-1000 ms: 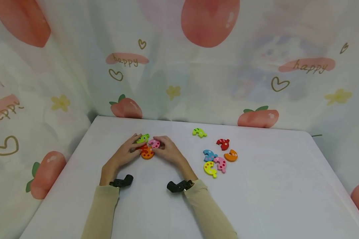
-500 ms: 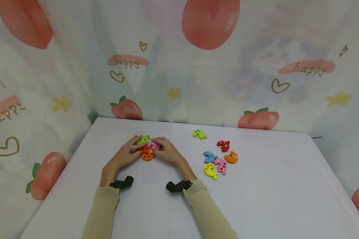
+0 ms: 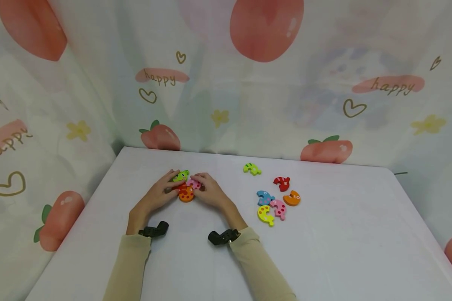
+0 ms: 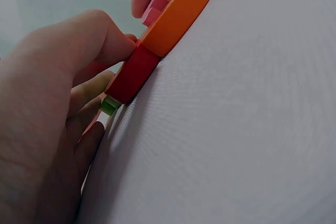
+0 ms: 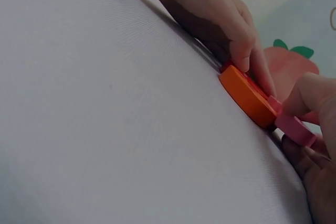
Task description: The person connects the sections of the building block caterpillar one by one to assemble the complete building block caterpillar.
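Observation:
At the left of the table, several flat, colourful puzzle pieces lie joined between the two hands in the head view. A green piece with an animal face (image 3: 181,176) sits at the far side, with a red piece (image 4: 134,75) and a dotted orange piece (image 3: 186,195) nearer. My left hand (image 3: 156,195) grips the red piece, thumb on its near side and fingers reaching past the green one. My right hand (image 3: 213,193) pinches a dotted pink piece (image 5: 295,129) between thumb and fingers, right against the orange piece's end.
To the right lie loose pieces: a light green one (image 3: 252,169), a red one (image 3: 282,184), a blue one (image 3: 264,197), an orange one (image 3: 292,198), a second pink one (image 3: 278,209) and a yellow one (image 3: 265,215). A patterned curtain (image 3: 263,125) hangs behind the white table (image 3: 342,242).
Both hands stay around the joined pieces. The pink piece has shifted slightly left and nearer, closer in against the orange and green pieces. The loose pieces have not moved.

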The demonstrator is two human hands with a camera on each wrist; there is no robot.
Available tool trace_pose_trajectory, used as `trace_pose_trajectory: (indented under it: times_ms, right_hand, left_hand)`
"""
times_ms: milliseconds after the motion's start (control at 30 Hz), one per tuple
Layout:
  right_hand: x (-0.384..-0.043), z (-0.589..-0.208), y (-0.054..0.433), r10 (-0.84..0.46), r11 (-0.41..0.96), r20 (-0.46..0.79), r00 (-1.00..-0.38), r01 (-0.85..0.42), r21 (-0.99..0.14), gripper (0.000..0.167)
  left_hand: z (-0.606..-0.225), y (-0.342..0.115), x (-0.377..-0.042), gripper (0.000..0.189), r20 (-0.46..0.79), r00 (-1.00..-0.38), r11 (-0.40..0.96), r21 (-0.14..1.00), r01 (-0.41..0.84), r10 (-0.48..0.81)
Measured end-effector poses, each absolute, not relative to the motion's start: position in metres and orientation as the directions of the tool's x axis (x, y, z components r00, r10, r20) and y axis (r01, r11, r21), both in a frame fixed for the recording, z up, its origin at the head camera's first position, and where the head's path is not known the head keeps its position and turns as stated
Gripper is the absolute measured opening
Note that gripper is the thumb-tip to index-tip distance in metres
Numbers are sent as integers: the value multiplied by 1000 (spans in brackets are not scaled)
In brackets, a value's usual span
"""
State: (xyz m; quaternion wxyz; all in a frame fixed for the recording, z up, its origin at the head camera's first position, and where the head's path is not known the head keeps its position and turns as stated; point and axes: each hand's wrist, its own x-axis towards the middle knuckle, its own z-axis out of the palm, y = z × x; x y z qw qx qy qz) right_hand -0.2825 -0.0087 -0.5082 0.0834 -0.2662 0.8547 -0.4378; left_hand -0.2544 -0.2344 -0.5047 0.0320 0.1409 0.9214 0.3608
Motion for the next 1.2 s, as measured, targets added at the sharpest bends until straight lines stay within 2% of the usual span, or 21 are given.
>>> trace_pose_trajectory:
  times_ms: [300, 533, 833, 1000, 1200]
  right_hand:
    - [-281, -508, -9, -537, 503, 110, -837, -421, -755, 51]
    - [-279, -505, -8, -542, 646, 134, -830, -513, -564, 48]
    - [-279, -505, -6, -536, 656, 129, -834, -508, -557, 48]
    - [-281, -508, -4, -507, 612, 164, -846, -487, -623, 55]
    - [-290, -502, 16, -313, 511, 229, -922, -367, -777, 55]
  left_hand:
    - [-504, -233, -254, 40, 40, -960, 693, 684, 228, 276]
    - [-506, -233, -256, 40, 39, -960, 702, 674, 231, 279]
    - [-507, -233, -256, 41, 49, -959, 709, 664, 239, 278]
    - [-506, -233, -256, 39, 44, -959, 706, 668, 235, 278]
    - [-508, -234, -255, 40, 34, -963, 719, 658, 223, 268]
